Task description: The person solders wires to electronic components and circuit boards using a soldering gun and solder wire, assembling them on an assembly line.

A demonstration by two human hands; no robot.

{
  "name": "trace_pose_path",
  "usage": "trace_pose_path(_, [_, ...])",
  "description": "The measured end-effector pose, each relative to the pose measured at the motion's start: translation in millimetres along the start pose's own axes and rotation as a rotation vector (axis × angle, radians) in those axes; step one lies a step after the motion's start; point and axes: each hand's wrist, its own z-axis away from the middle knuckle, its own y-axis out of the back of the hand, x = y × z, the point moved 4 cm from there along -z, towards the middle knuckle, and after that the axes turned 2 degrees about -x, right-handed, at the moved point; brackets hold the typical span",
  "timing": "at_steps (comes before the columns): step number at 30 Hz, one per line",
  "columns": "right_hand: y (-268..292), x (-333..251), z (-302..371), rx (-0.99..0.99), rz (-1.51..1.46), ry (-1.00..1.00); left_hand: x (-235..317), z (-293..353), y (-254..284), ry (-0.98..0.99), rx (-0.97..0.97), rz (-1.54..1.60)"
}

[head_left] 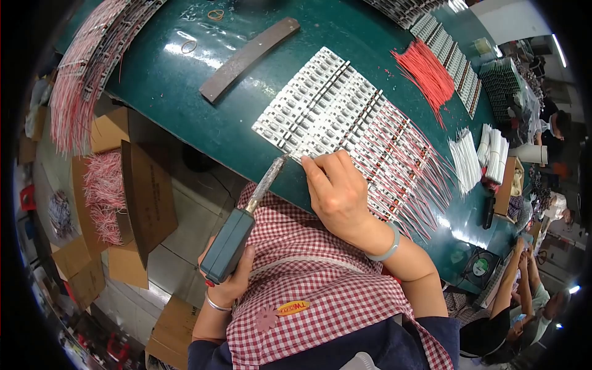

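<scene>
Boards (320,111), small white ones laid edge to edge in slanted rows, are covering the middle of the green table (203,117), just beyond the person's checked apron (314,271). Thin red and white wires (407,166) are trailing off the right-hand rows toward the table's near edge, so those rows look already wired, while the left rows are lying bare.

The left hand (231,280) is clenching the grey-green handle of a soldering iron (246,216), holding it low and slanted so the metal tip is reaching up to the near corner of the rows; I judge this grip keeps the hot end well away from the fingers. The right hand (336,191) is resting palm-down on the near edge of the rows, fingers curled and pinched together just beside the tip, probably pressing a wire or steadying a board there; what is between the fingertips is too small to tell.

A flat brown bar (246,58) is lying apart on the far side of the table, near two rubber bands. A loose red wire bundle (428,74) and white wire bundles (465,160) are sitting to the right, within reach. Cardboard boxes (132,197) with more wires are standing on the floor at the left. Other people are working at the right rim.
</scene>
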Motion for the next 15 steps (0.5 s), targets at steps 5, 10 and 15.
trace_pose_path(5, [4.4,-0.2,-2.7,0.007,0.002,-0.052,1.5,-3.5,-1.8,-0.044,-0.027,0.014])
trace_pose_path(10, [23.0,10.8,-2.9,0.001,-0.077,-0.072,-8.7,2.6,-4.4,0.055,-0.03,0.049])
trace_pose_path(15, [77.0,93.5,21.3,0.03,0.225,-0.334,12.0,-14.1,-6.2,0.186,0.009,0.333])
